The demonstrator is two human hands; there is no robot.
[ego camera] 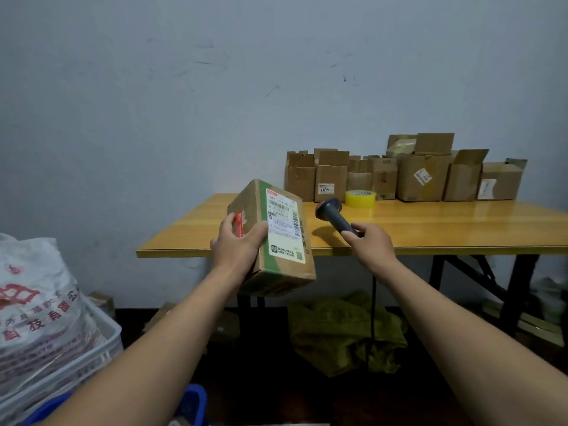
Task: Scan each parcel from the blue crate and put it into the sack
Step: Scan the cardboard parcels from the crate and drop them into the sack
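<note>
Over the table's [430, 232] near left corner, you hold the parcel [255, 201] tilted, its white label [284, 222] turned up toward you. Your left hand [238, 247] grips it from the left, thumb on the labelled face and fingers round the side. Your right hand [373, 242] is wrapped round the handle of the scanner [333, 215], whose head points at the label from just beside the parcel without touching it. A black cable [373, 302] hangs below the table's near edge. Along the far edge stands a row of open boxes [415, 176], with a yellow tape roll [360, 198] in front of them. Under the table lies a green cloth [338, 330]. At your lower left the sack [37, 302], white with red print, sits in a white crate [101, 342]. The blue crate [193, 401] shows at the bottom edge.
</note>
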